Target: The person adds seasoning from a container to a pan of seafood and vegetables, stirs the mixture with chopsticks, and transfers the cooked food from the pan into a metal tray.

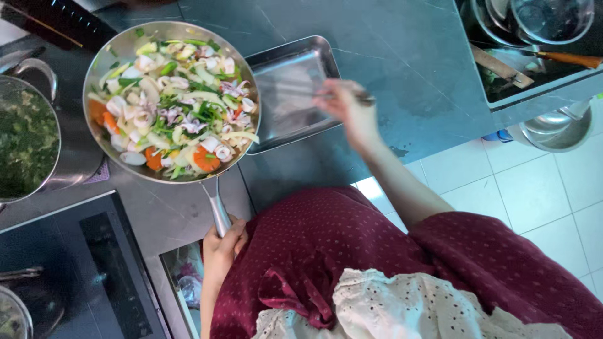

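— The left hand point(223, 245) has its grip wrapped round the handle of the pan point(119, 47), which sits over the dark surface point(414, 56), heaped with squid, carrot and greens. Heavy for one hand, I'd say; if it tips toward the steel tray point(321, 53) just beside it, the food could slide past the rim.

— And the right hand point(345, 103)?

— Over the tray, closed on thin utensils point(295, 88), chopsticks or tongs maybe. They're blurred, so I can't tell which.

— Anything else you can't make out?

— The pot of greens point(28, 135) at the left is cut off by the edge, and the sink point(534, 69) is only half shown. The tray's contents are smeared by the blur too.
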